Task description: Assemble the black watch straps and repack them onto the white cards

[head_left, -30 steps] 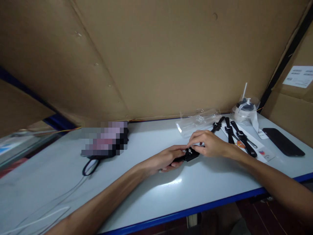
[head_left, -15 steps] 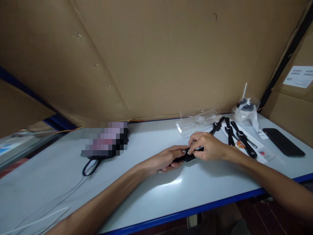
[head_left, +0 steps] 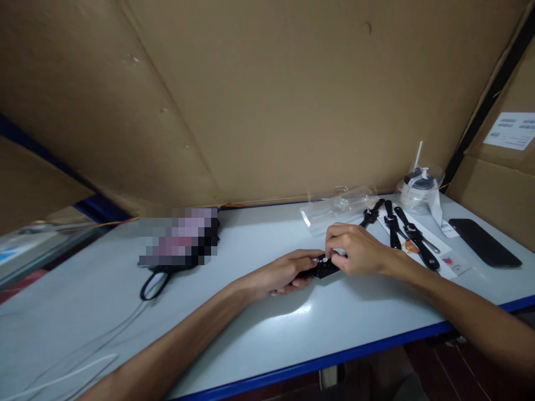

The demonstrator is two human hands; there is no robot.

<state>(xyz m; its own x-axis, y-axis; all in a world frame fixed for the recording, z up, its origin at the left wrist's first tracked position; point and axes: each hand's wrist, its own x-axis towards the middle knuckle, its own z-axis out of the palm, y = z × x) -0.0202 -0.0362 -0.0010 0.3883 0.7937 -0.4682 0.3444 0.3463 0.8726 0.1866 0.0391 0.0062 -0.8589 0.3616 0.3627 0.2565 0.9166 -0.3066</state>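
Over the middle of the table, my left hand (head_left: 288, 273) is closed round one handle of a black spokeshave (head_left: 326, 270). Bent in a pinch, the fingers of my right hand (head_left: 357, 248) touch the top of its body, by small shiny metal fittings. The far handle is mostly hidden behind my right hand, and what exactly the fingertips pinch cannot be made out. Beyond that hand lie more black spokeshaves: one at the back (head_left: 371, 216), one in the middle (head_left: 392, 224) and one on the right (head_left: 416, 236). The last two rest on a printed white sheet (head_left: 449, 268).
A clear plastic bag (head_left: 338, 206) lies at the back. Behind the spokeshaves stands a bagged cup (head_left: 418, 186) with a straw. A black phone (head_left: 485, 242) lies to the right, a blurred-out dark pouch with a loop (head_left: 154, 285) to the left. Cardboard (head_left: 267, 100) walls the table.
My right fingers have shifted slightly right on the spokeshave, and more of its metal fittings shows. My left hand keeps its hold almost unmoved.
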